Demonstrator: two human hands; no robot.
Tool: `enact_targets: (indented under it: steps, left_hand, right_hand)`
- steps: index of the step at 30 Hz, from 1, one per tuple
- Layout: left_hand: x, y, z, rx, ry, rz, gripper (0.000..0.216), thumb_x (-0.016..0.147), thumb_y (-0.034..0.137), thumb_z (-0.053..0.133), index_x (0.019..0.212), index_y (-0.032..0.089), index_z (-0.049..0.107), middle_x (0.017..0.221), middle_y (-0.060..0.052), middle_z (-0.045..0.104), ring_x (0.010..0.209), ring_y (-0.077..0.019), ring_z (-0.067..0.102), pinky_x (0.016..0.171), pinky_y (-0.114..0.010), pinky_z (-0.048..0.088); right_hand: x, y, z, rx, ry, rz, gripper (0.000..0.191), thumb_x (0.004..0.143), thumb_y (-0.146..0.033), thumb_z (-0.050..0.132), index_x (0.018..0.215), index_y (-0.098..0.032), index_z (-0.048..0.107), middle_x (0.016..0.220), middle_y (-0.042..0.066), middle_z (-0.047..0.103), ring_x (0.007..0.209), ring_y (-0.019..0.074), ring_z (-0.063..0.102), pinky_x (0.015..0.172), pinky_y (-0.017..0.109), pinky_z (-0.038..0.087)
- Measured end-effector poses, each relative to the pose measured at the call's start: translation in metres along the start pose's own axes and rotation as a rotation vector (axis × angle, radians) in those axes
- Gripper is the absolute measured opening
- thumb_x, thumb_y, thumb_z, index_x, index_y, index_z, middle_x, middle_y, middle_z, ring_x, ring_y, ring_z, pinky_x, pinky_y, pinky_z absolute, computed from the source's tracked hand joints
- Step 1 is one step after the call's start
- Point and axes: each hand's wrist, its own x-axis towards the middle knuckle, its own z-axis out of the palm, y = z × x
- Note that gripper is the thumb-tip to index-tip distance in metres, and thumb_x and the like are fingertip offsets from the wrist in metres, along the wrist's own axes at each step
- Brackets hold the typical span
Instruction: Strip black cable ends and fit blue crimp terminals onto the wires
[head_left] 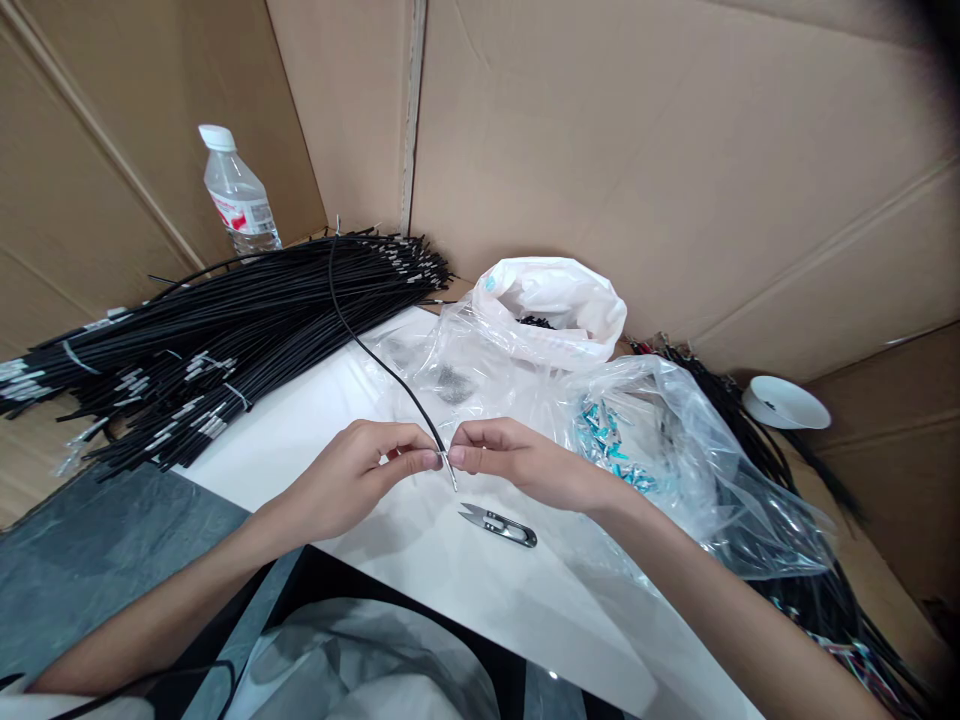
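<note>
My left hand (360, 475) and my right hand (510, 460) meet over the white tabletop (300, 440), both pinched on the near end of one thin black cable (375, 355). A short metal tip pokes down from between the fingertips. The cable runs back and up to a big heap of black cables (202, 330) at the left. Small thread snips (499, 525) lie on the table just below my hands, untouched.
A clear plastic bag holding teal and silver small parts (615, 450) lies to the right, with a white bag (555, 300) behind it. A water bottle (238, 195) stands at the back left, a white dish (784, 400) at the right. Cardboard walls (637, 150) enclose the back.
</note>
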Motion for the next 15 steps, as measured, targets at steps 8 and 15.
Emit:
enact_targets:
  steps: [8, 15]
  left_hand:
    - [-0.0004, 0.0034, -0.0014, -0.045, -0.071, -0.083, 0.029, 0.099, 0.044, 0.056, 0.088, 0.023, 0.073, 0.081, 0.004, 0.072, 0.074, -0.0131, 0.060, 0.065, -0.025, 0.039]
    - [-0.0033, -0.0002, -0.0061, 0.162, -0.097, -0.052, 0.034, 0.104, 0.045, 0.042, 0.088, 0.022, 0.062, 0.079, 0.005, 0.066, 0.072, -0.0128, 0.057, 0.070, -0.027, 0.038]
  right_hand:
    - [0.0085, 0.0070, -0.0054, 0.136, -0.116, 0.036, 0.038, 0.094, -0.037, 0.050, 0.061, -0.021, 0.041, 0.058, -0.006, 0.033, 0.057, 0.0118, 0.028, 0.063, 0.031, 0.026]
    - [0.0100, 0.0076, -0.0028, 0.117, 0.029, -0.001, 0.043, 0.091, -0.042, 0.059, 0.059, -0.022, 0.039, 0.055, -0.008, 0.029, 0.053, 0.0104, 0.020, 0.057, 0.032, 0.018]
